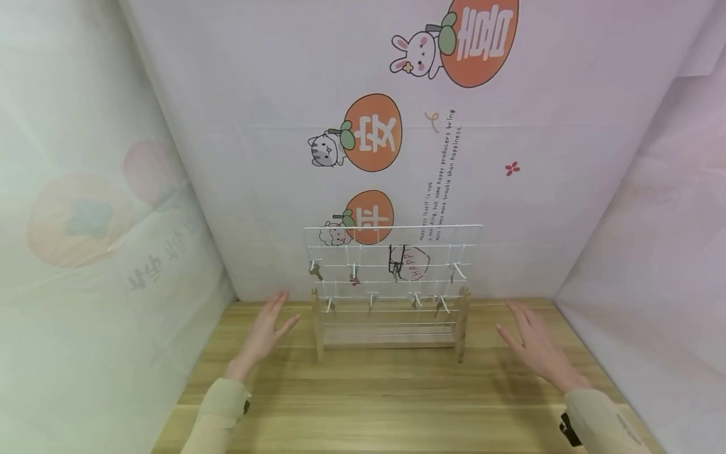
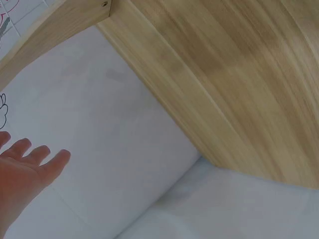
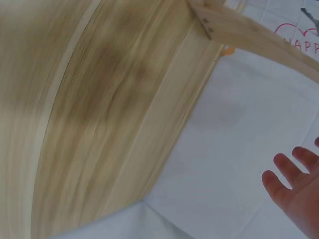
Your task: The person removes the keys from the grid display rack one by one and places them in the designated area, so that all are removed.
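A white wire grid rack [image 1: 393, 226] stands upright in a wooden stand [image 1: 391, 345] in the head view. Several white hooks stick out from it, with small keys [image 1: 316, 272] hanging from some. One hook carries a black loop or strap [image 1: 390, 260]; its exact kind is unclear. To the left of the stand, my left hand [image 1: 265, 331] is held with fingers extended, touching nothing visible. My right hand [image 1: 535, 343] is on the other side, fingers straight and thumb apart. Each wrist view shows bare fingers, the left hand [image 2: 22, 172] and the right hand [image 3: 299, 186], both holding nothing.
The rack rests on a wood-grain table [image 1: 363, 403]. White cloth walls surround it at the back and both sides; the back cloth [image 1: 272, 176] carries orange fruit and animal prints. A wooden post of the stand [image 2: 60, 25] appears in the left wrist view, another post [image 3: 264, 42] in the right.
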### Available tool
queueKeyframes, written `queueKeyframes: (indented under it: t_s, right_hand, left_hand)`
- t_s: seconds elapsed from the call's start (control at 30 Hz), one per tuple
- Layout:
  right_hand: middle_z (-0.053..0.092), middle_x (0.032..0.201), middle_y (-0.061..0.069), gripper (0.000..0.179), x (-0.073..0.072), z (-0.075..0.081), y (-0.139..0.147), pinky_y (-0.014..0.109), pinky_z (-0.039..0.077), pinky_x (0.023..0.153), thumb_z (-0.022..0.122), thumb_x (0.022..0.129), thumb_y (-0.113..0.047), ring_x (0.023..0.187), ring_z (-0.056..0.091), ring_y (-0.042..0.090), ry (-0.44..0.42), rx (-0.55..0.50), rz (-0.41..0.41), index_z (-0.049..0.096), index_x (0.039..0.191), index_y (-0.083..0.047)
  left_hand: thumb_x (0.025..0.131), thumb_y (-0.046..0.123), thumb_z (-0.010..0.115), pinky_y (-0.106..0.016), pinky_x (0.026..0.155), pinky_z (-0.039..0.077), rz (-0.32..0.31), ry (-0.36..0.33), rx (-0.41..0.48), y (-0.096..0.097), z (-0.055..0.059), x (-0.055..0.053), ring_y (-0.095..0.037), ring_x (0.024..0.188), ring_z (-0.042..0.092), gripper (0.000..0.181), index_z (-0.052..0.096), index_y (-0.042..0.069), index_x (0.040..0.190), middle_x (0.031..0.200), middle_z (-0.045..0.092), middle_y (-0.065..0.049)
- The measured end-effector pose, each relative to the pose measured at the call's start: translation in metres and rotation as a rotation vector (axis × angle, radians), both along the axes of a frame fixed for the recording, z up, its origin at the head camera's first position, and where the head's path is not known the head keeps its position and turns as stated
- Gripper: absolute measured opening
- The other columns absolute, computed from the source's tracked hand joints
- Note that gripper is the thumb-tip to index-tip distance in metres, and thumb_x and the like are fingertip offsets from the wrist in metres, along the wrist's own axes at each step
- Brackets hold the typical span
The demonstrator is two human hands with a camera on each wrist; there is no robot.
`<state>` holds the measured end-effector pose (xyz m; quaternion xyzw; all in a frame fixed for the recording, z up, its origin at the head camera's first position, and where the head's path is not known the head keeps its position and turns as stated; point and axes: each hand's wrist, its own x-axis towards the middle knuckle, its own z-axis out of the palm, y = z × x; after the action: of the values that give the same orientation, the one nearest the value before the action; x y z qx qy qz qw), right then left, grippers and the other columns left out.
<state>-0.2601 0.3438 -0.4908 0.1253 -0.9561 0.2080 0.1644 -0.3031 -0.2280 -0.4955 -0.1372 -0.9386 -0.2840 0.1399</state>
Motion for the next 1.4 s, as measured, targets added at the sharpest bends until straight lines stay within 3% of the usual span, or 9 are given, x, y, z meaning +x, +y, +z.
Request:
queueKeyframes:
  t_s: [0.23,0.63,0.7,0.77,0.9,1.0,1.2,1.27,1.4]
  right_hand:
    - [0.037,0.145,0.037,0.064,0.003,0.005,-0.017,0.076,0.034,0.101,0.048,0.104,-0.033,0.128,0.04,0.054,-0.002,-0.171,-0.029,0.028,0.149,0.009]
    - [0.046,0.142,0.032,0.054,0.001,0.013,-0.038,0.069,0.047,0.094,0.05,0.104,-0.026,0.121,0.05,0.048,0.07,-0.273,0.026,0.036,0.145,0.007]
    - [0.048,0.141,0.03,0.052,0.001,0.013,-0.042,0.056,0.051,0.098,0.052,0.103,-0.024,0.12,0.051,0.045,0.086,-0.289,0.033,0.038,0.143,0.007]
    - [0.049,0.14,0.03,0.051,0.001,0.013,-0.044,0.032,0.048,0.105,0.053,0.103,-0.022,0.12,0.052,0.043,0.107,-0.3,0.036,0.04,0.142,0.008]
    - [0.052,0.139,0.027,0.048,0.001,0.017,-0.049,-0.004,0.028,0.096,0.054,0.102,-0.018,0.12,0.052,0.038,0.134,-0.332,0.038,0.042,0.14,0.007]
    - [0.054,0.137,0.026,0.046,0.002,0.02,-0.055,-0.008,0.025,0.096,0.056,0.1,-0.014,0.119,0.053,0.03,0.16,-0.353,0.047,0.044,0.14,0.006]
    - [0.058,0.132,0.021,0.044,0.003,0.025,-0.069,-0.008,0.031,0.094,0.06,0.098,-0.012,0.112,0.045,-0.012,0.181,-0.391,0.063,0.048,0.138,0.003]
    - [0.059,0.131,0.021,0.044,0.003,0.027,-0.075,-0.006,0.034,0.095,0.061,0.097,-0.01,0.113,0.049,-0.008,0.183,-0.404,0.079,0.049,0.137,0.003]
    - [0.06,0.129,0.019,0.044,0.003,0.03,-0.086,-0.002,0.039,0.096,0.062,0.097,-0.01,0.113,0.059,0.021,0.171,-0.404,0.107,0.049,0.137,0.003]
  left_hand:
    - [0.098,0.033,0.06,-0.064,0.119,0.027,-0.017,0.016,0.075,0.009,-0.003,-0.002,-0.046,0.145,0.033,0.067,0.034,0.0,0.151,0.159,0.032,-0.023]
    - [0.099,0.03,0.06,-0.062,0.121,0.027,-0.044,-0.017,0.235,0.028,-0.007,-0.014,-0.045,0.144,0.035,0.063,0.038,0.0,0.149,0.157,0.036,-0.022]
    - [0.098,0.029,0.06,-0.061,0.12,0.028,-0.054,-0.028,0.261,0.03,-0.009,-0.016,-0.045,0.144,0.035,0.063,0.038,-0.001,0.149,0.157,0.036,-0.022]
    - [0.099,0.03,0.059,-0.059,0.119,0.032,-0.064,-0.047,0.285,0.033,-0.011,-0.018,-0.044,0.144,0.035,0.064,0.037,-0.002,0.149,0.157,0.035,-0.023]
    - [0.099,0.032,0.059,-0.053,0.117,0.038,-0.077,-0.113,0.36,0.037,-0.014,-0.022,-0.041,0.146,0.035,0.066,0.034,0.0,0.151,0.159,0.033,-0.021]
    - [0.098,0.032,0.061,-0.05,0.117,0.038,-0.072,-0.147,0.418,0.039,-0.015,-0.023,-0.04,0.145,0.037,0.068,0.034,0.002,0.151,0.159,0.034,-0.02]
    - [0.095,0.027,0.065,-0.051,0.115,0.04,-0.044,-0.146,0.48,0.044,-0.016,-0.023,-0.043,0.141,0.043,0.066,0.037,-0.001,0.149,0.155,0.038,-0.023]
    - [0.095,0.026,0.066,-0.051,0.115,0.041,-0.031,-0.147,0.503,0.045,-0.016,-0.023,-0.043,0.139,0.044,0.065,0.04,0.0,0.148,0.154,0.04,-0.024]
    - [0.093,0.02,0.068,-0.05,0.113,0.042,-0.021,-0.142,0.546,0.047,-0.018,-0.024,-0.043,0.137,0.047,0.063,0.042,-0.002,0.146,0.151,0.043,-0.025]
